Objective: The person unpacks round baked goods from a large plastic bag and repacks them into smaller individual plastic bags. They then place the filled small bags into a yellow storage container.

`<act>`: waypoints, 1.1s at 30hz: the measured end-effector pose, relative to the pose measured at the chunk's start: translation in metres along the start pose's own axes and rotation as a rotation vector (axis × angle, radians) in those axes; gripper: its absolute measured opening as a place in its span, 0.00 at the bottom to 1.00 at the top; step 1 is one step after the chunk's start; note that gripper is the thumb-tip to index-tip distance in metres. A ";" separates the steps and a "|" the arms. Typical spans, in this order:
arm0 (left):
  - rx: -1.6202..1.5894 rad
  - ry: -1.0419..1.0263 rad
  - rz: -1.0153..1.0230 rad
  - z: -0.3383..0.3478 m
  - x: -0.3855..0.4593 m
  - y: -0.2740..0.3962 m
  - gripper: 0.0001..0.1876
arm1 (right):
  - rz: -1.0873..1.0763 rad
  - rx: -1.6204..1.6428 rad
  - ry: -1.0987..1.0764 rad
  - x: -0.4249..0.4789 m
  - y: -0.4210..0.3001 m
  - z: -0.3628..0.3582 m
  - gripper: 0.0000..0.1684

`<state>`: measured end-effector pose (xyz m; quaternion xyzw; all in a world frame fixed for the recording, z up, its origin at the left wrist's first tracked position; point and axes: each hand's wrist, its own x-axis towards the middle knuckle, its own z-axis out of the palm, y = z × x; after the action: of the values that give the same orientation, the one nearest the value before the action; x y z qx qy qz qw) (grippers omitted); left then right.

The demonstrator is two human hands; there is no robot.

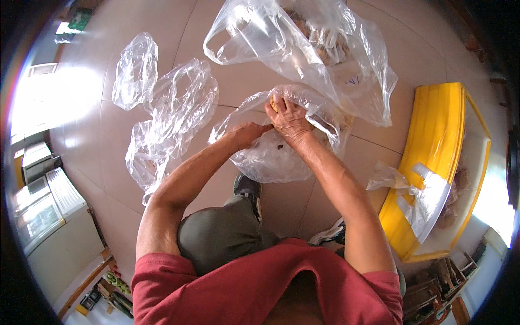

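Note:
A clear plastic bag (276, 166) lies spread on the floor between my arms, its mouth open towards the hands. My right hand (288, 120) reaches into the mouth with its fingers curled over a yellow-brown lump (274, 104), mostly hidden beneath them. Close by on the left, my left hand (251, 133) is at the same bag, its index finger pointing at the right hand; its grip is hidden. A small dark bit (280, 146) shows on the bag. Beyond, a larger clear bag (300, 53) holds brown contents (329, 44) that I cannot identify.
Crumpled clear plastic bags (174, 101) lie on the tiled floor (203, 154) to the left. At the right stands a yellow foam-like box (430, 134) with bagged brown contents and loose plastic (418, 199) over its edge. A white chest freezer (61, 227) is far left.

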<state>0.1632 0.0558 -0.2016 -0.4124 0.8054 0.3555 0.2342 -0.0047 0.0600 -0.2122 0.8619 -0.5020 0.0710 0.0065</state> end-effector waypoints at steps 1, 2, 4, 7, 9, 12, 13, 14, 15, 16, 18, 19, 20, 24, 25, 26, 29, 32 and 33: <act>-0.039 0.000 0.005 -0.001 -0.002 -0.001 0.39 | 0.019 -0.004 -0.070 0.005 -0.001 -0.009 0.18; -0.077 0.000 0.011 -0.003 -0.002 -0.002 0.40 | 0.045 -0.015 -0.085 0.008 0.001 -0.015 0.17; -0.079 0.014 0.107 -0.004 -0.001 -0.008 0.41 | 0.007 0.086 -0.173 0.013 0.013 -0.018 0.20; -0.195 0.103 0.223 0.010 0.001 -0.018 0.42 | -0.005 0.122 -0.390 0.013 0.029 -0.039 0.35; -0.255 0.122 0.262 0.009 0.005 -0.019 0.41 | 0.001 0.048 -0.423 0.009 0.038 -0.042 0.42; -0.310 0.163 0.334 0.003 0.012 -0.024 0.37 | 0.011 0.101 -0.454 0.004 0.055 -0.039 0.48; -0.355 0.260 0.401 0.012 0.016 -0.037 0.35 | -0.015 0.137 -0.415 0.003 0.056 -0.037 0.48; -0.398 0.359 0.465 0.023 0.019 -0.048 0.34 | -0.042 0.172 -0.379 0.002 0.056 -0.034 0.49; -0.369 0.294 0.353 0.019 0.022 -0.045 0.30 | -0.021 0.235 -0.395 -0.001 0.062 -0.034 0.48; -0.336 0.227 0.237 0.006 0.019 -0.038 0.27 | -0.002 0.301 -0.406 -0.002 0.066 -0.038 0.48; -0.397 0.137 -0.005 -0.030 0.008 -0.012 0.20 | -0.007 0.351 -0.362 -0.008 0.073 -0.042 0.46; -0.391 0.202 0.019 -0.042 0.001 -0.007 0.17 | -0.037 0.336 -0.303 -0.012 0.074 -0.044 0.45; -0.385 0.266 0.044 -0.050 -0.003 -0.004 0.15 | -0.065 0.321 -0.244 -0.014 0.076 -0.045 0.43; -0.366 0.355 -0.032 -0.082 -0.023 0.014 0.10 | 0.075 0.565 -0.217 -0.016 0.080 -0.041 0.40; -0.365 0.375 -0.047 -0.086 -0.025 0.017 0.09 | 0.124 0.597 -0.159 -0.019 0.081 -0.038 0.39; -0.375 0.425 -0.015 -0.087 -0.025 0.018 0.09 | 0.173 0.627 -0.101 -0.021 0.084 -0.037 0.39; -0.393 0.568 0.034 -0.088 -0.030 0.022 0.06 | 0.346 0.866 -0.207 -0.015 0.095 -0.046 0.38; -0.371 0.677 0.037 -0.091 -0.032 0.024 0.07 | 0.507 1.091 -0.233 -0.021 0.111 -0.044 0.40; -0.353 0.698 0.037 -0.092 -0.032 0.024 0.08 | 0.545 1.187 -0.220 -0.024 0.115 -0.044 0.40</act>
<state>0.1531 0.0108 -0.1128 -0.5278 0.7705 0.3309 -0.1350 -0.1211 0.0269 -0.1781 0.5634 -0.5757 0.2461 -0.5391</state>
